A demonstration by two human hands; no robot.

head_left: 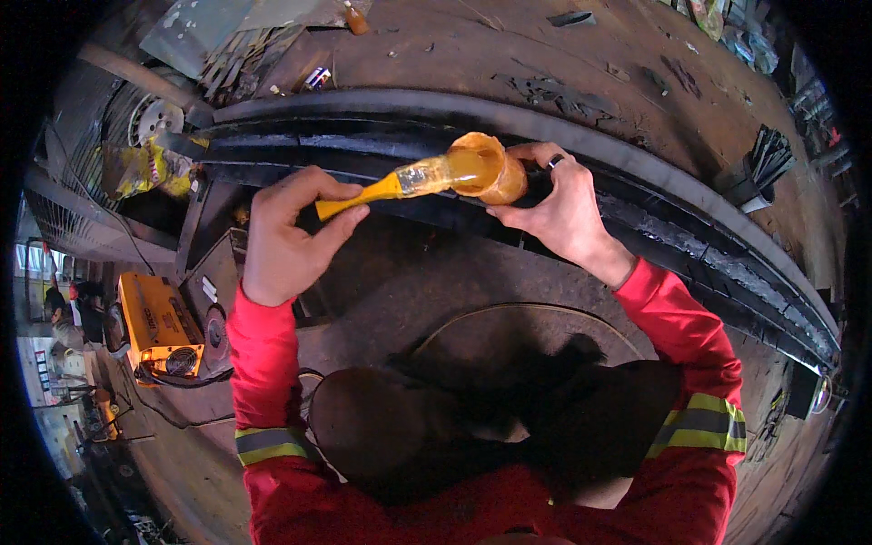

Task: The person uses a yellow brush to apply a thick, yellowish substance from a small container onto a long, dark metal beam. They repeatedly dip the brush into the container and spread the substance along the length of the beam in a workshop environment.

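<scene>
My left hand (289,234) grips the yellow handle of a brush (392,185) whose glue-covered bristles dip into a small orange can. My right hand (561,207), with a ring on one finger, holds that can of amber glue (490,169) tilted toward the brush. Both hands hover just over a long black rubber tyre strip (636,204) that curves across the floor from upper left to far right. Red sleeves with reflective bands cover both my forearms.
An orange welding machine (159,327) with cables sits on the floor at the left. Yellow plastic bags (145,168) and a fan grille (154,116) lie at the upper left. Metal sheets and scraps (218,41) litter the dirty floor beyond the strip. Dark rods (763,163) stand at the right.
</scene>
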